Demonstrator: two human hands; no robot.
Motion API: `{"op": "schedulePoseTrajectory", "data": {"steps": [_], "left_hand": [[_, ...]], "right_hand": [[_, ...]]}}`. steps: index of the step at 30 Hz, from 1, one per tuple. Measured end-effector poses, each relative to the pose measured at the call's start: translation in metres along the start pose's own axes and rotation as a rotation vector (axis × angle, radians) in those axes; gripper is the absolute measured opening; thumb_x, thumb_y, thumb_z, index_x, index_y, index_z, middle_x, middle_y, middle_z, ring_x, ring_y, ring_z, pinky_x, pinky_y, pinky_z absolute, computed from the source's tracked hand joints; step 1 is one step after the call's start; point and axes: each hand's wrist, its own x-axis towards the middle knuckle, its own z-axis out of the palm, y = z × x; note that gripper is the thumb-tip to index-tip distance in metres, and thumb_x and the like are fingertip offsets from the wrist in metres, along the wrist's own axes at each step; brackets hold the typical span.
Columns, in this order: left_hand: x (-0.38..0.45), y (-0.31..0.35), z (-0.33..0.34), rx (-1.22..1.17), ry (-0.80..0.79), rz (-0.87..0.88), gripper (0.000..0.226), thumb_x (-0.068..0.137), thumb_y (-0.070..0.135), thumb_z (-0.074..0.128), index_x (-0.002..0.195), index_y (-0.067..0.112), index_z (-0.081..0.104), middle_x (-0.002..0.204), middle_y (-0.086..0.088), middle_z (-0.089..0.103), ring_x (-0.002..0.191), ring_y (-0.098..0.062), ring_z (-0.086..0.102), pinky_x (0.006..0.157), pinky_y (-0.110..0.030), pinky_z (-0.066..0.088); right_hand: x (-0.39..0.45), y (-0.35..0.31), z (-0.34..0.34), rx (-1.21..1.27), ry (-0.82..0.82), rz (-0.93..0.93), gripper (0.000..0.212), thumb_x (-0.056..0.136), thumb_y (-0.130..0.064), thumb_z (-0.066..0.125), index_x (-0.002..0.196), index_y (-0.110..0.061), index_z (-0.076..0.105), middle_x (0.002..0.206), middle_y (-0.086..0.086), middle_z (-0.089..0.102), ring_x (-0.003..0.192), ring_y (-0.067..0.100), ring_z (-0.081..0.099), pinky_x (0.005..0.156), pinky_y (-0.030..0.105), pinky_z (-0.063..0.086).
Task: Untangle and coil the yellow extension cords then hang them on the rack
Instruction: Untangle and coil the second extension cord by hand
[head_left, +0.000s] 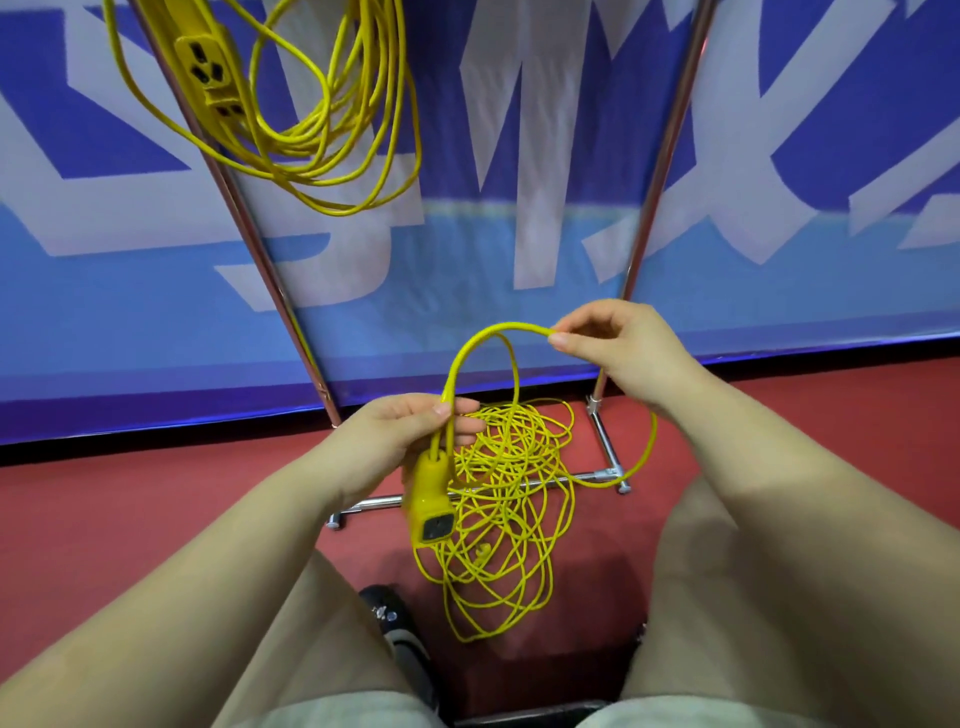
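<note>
A tangled yellow extension cord (506, 499) lies in a loose heap on the red floor between my knees, across the rack's base bar. My left hand (410, 431) grips the cord just above its yellow socket block (430, 506), which hangs below the hand. My right hand (618, 345) pinches the same cord further along, so an arch of cable spans between the hands. A second yellow cord (332, 130), coiled, hangs at the upper left on the chrome rack (249, 228), its socket strip (208, 62) dangling among the loops.
The rack's two slanted chrome poles (662, 156) rise in front of a blue and white banner (519, 260). Its base frame (605, 444) rests on the red floor. My bare knees frame the heap; a black shoe (387, 613) shows below it.
</note>
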Motion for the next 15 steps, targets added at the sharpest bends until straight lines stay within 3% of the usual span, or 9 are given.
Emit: {"op": "schedulePoseTrajectory", "data": {"steps": [7,12,15], "left_hand": [[-0.001,-0.005,0.0,-0.052,0.028,-0.002,0.026,0.097,0.012,0.038,0.102,0.008,0.063,0.089,-0.004,0.074,0.083,-0.012,0.071,0.075,-0.023,0.057],[0.0,0.0,0.001,-0.064,0.022,-0.003,0.026,0.097,0.014,0.038,0.101,0.007,0.064,0.087,-0.005,0.074,0.08,-0.013,0.071,0.073,-0.02,0.056],[0.003,0.003,0.003,-0.033,0.01,-0.006,0.027,0.097,0.016,0.039,0.101,0.008,0.064,0.087,-0.006,0.074,0.08,-0.013,0.071,0.073,-0.02,0.056]], "right_hand": [[0.01,-0.006,-0.005,-0.288,-0.152,-0.02,0.011,0.076,-0.017,0.076,0.072,-0.021,0.067,0.063,-0.008,0.057,0.055,0.002,0.042,0.058,0.018,0.035],[0.006,-0.015,0.001,-0.321,-0.272,-0.037,0.008,0.075,-0.017,0.076,0.079,-0.015,0.07,0.072,0.005,0.062,0.058,0.001,0.047,0.056,0.012,0.036],[0.004,-0.02,0.016,-0.339,-0.28,-0.071,0.009,0.074,-0.021,0.077,0.077,-0.019,0.069,0.073,0.006,0.066,0.062,0.004,0.051,0.06,0.017,0.038]]}}
